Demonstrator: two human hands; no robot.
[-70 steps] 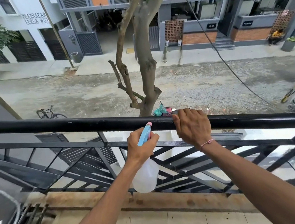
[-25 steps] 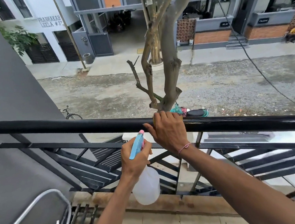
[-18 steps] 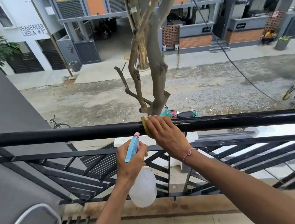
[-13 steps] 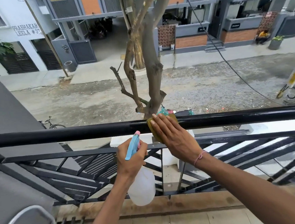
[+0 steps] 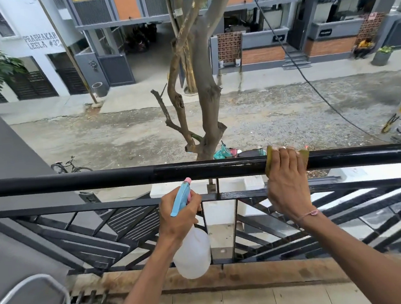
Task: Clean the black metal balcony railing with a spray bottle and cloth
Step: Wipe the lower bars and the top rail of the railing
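wiping top rail (image 5: pixel 196 170) | right hand (image 5: pixel 287 183) wraps cloth (image 5: pixel 269 156) over it, right of tree (press evenly) | left hand (image 5: pixel 179 216) grasps spray bottle (image 5: pixel 191 249)

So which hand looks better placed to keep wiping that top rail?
The right hand: it already presses the yellow cloth over the top rail. The left hand is busy holding the spray bottle below the rail.

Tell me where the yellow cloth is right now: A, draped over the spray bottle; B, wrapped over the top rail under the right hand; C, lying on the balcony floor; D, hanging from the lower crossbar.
B: the right hand presses the yellow cloth over the black top rail, its edges showing on both sides of the fingers, while the left hand holds the spray bottle lower down.
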